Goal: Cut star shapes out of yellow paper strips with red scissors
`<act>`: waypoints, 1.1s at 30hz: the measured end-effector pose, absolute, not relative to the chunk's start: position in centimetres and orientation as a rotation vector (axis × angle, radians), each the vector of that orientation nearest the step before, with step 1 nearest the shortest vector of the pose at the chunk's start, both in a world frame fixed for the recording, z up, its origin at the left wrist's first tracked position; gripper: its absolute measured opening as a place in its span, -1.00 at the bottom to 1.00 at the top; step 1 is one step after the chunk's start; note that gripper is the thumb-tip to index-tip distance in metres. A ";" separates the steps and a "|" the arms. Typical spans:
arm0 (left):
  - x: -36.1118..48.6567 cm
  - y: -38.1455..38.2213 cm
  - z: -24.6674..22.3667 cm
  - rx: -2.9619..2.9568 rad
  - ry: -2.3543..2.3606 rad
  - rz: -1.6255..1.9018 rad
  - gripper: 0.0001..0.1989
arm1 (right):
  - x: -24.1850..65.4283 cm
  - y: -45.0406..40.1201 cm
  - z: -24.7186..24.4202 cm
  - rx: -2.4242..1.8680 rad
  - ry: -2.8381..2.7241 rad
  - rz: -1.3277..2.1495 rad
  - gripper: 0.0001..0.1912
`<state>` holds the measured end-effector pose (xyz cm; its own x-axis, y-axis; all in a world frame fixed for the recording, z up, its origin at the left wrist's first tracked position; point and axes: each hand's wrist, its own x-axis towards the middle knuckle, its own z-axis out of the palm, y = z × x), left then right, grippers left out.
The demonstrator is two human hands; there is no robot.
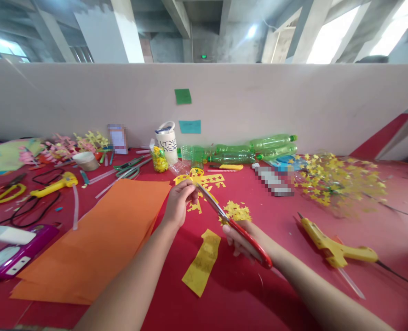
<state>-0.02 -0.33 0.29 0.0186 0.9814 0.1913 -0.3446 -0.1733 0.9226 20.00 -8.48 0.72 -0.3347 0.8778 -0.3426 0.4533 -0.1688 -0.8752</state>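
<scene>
My left hand (pixel 180 202) is closed in a pinch on a small piece of yellow paper (pixel 192 177), partly hidden by the fingers. Red-handled scissors (pixel 247 239) are gripped in my right hand (pixel 240 236), their blades pointing up and left to the fingertips of the left hand. Beyond the hands lie yellow paper scraps (pixel 214 180) with star-shaped holes. A pile of cut yellow stars (pixel 237 211) sits just behind the right hand. Nearer to me, a yellow paper strip (pixel 204 264) with faint drawn marks lies on the red table (pixel 176 303).
Orange sheets (pixel 96 234) are stacked at left, beside a purple power strip (pixel 20 253) and a yellow glue gun (pixel 54 184). Another glue gun (pixel 338 246) lies at right, below a bunch of yellow stars (pixel 338 179). Green bottles (pixel 233 154) and a white tumbler (pixel 167 142) line the partition.
</scene>
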 end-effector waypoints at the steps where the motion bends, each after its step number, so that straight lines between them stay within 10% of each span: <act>1: 0.0 -0.3 0.3 1.103 0.820 1.446 -0.88 | 20.0 -8.5 0.7 -1.518 -1.717 1.511 -0.45; 33: -0.9 0.2 0.2 1.202 0.846 1.398 -0.85 | 19.4 -8.6 2.2 -1.640 -1.643 1.496 -0.48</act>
